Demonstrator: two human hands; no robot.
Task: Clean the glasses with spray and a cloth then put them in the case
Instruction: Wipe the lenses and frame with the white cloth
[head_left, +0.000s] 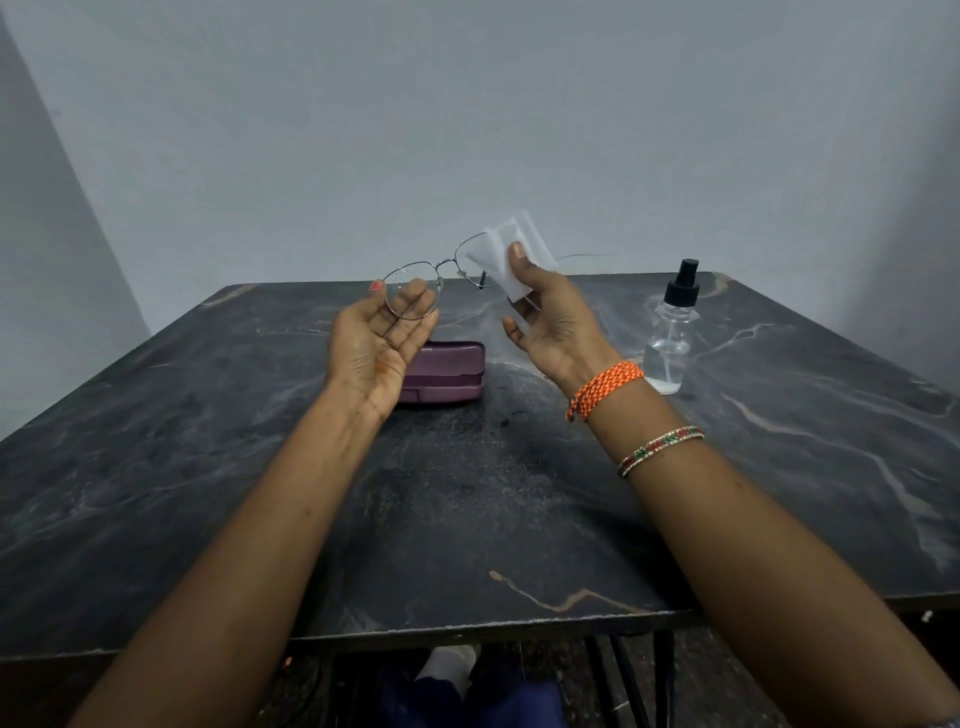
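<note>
Thin metal-framed glasses (441, 266) hang in the air above the far half of the table. My left hand (375, 343) holds them palm-up by the left lens, which shows small droplets. My right hand (550, 317) pinches a folded white cloth (511, 257) against the right lens, thumb on the near side. A shut purple glasses case (452, 371) lies on the table below my left hand. The clear spray bottle (670, 338) with a black nozzle stands upright to the right of my right wrist.
The dark marble-patterned table (467, 509) backs onto a plain grey wall (467, 130). Its front edge runs just above my lap, with dark metal legs beneath. Bracelets sit on my right wrist.
</note>
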